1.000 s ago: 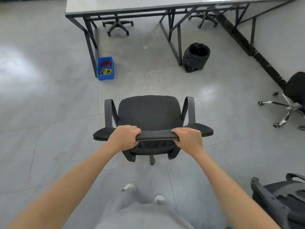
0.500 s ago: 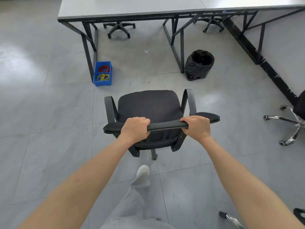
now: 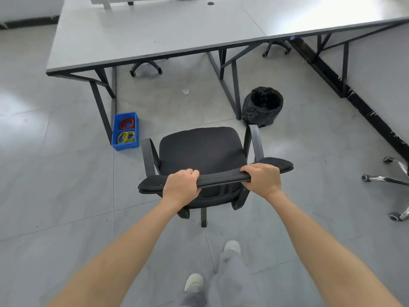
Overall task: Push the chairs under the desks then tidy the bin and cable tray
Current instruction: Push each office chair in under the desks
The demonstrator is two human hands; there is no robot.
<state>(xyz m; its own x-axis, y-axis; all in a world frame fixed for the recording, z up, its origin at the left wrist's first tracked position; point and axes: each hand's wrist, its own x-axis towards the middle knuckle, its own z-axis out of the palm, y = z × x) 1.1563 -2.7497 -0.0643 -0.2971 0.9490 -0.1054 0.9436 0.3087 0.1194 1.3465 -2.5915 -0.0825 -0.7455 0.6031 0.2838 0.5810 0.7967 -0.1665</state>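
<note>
A black office chair (image 3: 202, 149) stands on the grey floor in front of me, its seat facing the white desk (image 3: 155, 34). My left hand (image 3: 180, 187) grips the top edge of the backrest left of its middle. My right hand (image 3: 261, 179) grips the same edge further right. A black-lined bin (image 3: 262, 106) stands by the desk's middle leg, just beyond the chair's right armrest. A blue cable tray (image 3: 125, 130) with red and yellow coils sits beside the desk's left leg.
A scrap of paper (image 3: 186, 91) lies on the floor under the desk. Bases of two more chairs (image 3: 146, 67) show beyond the desk. A chrome chair base (image 3: 389, 180) stands at the right edge. A black skirting strip runs along the right wall.
The chair has rolled forward towards the desk with both hands still on its backrest. I have stepped after it, and desk, bin and tray now look closer.
</note>
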